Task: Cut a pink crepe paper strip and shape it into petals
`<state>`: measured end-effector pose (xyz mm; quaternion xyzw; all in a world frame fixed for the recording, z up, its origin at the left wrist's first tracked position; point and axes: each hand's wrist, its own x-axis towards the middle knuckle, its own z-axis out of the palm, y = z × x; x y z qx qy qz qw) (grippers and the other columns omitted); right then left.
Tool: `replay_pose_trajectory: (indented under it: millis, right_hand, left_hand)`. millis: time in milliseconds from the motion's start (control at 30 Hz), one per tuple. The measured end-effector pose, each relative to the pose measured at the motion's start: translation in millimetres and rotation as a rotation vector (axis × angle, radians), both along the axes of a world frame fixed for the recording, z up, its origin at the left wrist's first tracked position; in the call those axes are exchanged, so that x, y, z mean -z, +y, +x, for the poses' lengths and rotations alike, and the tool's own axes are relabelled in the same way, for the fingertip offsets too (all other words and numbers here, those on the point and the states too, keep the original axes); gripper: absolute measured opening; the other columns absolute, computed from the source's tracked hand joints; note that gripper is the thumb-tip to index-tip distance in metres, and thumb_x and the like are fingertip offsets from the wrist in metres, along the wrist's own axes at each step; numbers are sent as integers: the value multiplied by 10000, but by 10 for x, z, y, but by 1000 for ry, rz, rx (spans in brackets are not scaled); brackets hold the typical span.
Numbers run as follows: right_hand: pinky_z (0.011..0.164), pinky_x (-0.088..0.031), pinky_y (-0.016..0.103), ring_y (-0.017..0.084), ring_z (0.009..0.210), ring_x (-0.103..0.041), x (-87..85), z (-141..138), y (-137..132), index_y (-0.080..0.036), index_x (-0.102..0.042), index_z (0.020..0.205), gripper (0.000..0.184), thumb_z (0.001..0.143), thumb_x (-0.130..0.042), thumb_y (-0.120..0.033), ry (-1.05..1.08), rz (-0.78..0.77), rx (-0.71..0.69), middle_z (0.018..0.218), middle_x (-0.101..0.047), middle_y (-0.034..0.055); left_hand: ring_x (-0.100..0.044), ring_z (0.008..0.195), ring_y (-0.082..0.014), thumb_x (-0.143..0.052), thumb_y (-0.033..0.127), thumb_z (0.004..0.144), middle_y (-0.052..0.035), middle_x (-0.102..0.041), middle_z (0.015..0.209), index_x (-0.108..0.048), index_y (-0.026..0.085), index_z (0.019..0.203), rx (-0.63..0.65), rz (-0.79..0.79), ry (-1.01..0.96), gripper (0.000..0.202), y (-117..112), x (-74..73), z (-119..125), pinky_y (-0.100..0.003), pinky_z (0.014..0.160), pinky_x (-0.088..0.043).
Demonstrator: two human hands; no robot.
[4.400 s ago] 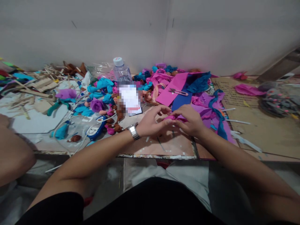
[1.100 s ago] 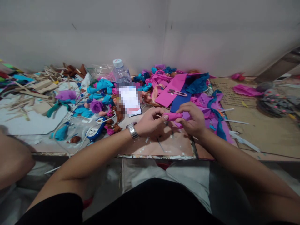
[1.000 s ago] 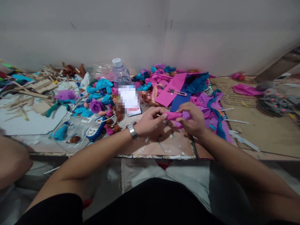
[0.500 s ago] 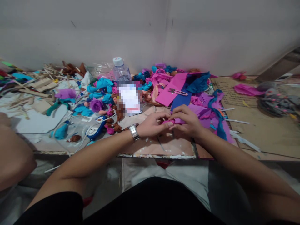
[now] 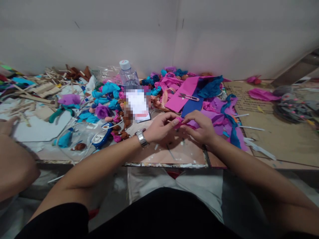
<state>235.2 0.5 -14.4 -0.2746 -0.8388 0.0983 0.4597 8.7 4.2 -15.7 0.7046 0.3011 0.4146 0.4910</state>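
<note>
Both my hands meet over the front of a low work board (image 5: 174, 156). My left hand (image 5: 159, 127), with a metal watch on its wrist, pinches one end of a small rolled piece of pink crepe paper (image 5: 179, 121). My right hand (image 5: 200, 127) curls round the other end of the same pink piece, its fingers closed on it. Most of the paper is hidden under my fingers. Flat pink and blue paper sheets (image 5: 185, 93) lie just beyond my hands, with small thread snips (image 5: 188, 97) on top.
A clear water bottle (image 5: 128, 74) stands at the back. Blue, purple and pink paper flowers (image 5: 103, 111) and scraps cover the left and middle. Wooden sticks (image 5: 37, 93) pile at far left. Another person's arm (image 5: 15, 162) is at the left edge. A cardboard sheet (image 5: 274, 132) lies right.
My hands came down and together over the pink piece half a second ago, then rose slightly. The pink roll, plainly shown a second ago, is mostly covered now.
</note>
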Motion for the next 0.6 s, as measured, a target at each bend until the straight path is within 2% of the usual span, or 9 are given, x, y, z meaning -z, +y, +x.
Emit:
replay_pose_trajectory:
  millis: [167, 400, 600]
  right_hand:
    - [778, -481, 413, 230, 804, -671, 18, 15, 18, -248, -673, 958, 244, 943, -757, -476, -11, 2, 21, 874, -745, 46]
    - [784, -475, 393, 223, 822, -689, 17, 12, 26, -239, -694, 963, 183, 939, -783, -397, 13, 16, -14, 882, -764, 39]
    - [776, -462, 392, 217, 789, -680, 11, -2, 13, -239, -686, 934, 187, 948, -773, -404, 31, 17, -28, 849, -752, 32]
  left_hand:
    - [-668, 948, -186, -626, 585, 987, -96, -742, 1059, -701, 143, 1087, 15, 5, -5, 459, -2, 0, -1, -316, 874, -527]
    - [-656, 917, -186, -613, 620, 982, -91, -733, 1013, -709, 138, 1065, 31, 10, -6, 499, -5, -31, 7, -310, 856, -521]
    - [-629, 824, -170, -587, 604, 1003, -80, -727, 926, -725, 142, 997, 35, 85, 40, 483, -20, -61, -4, -296, 785, -513]
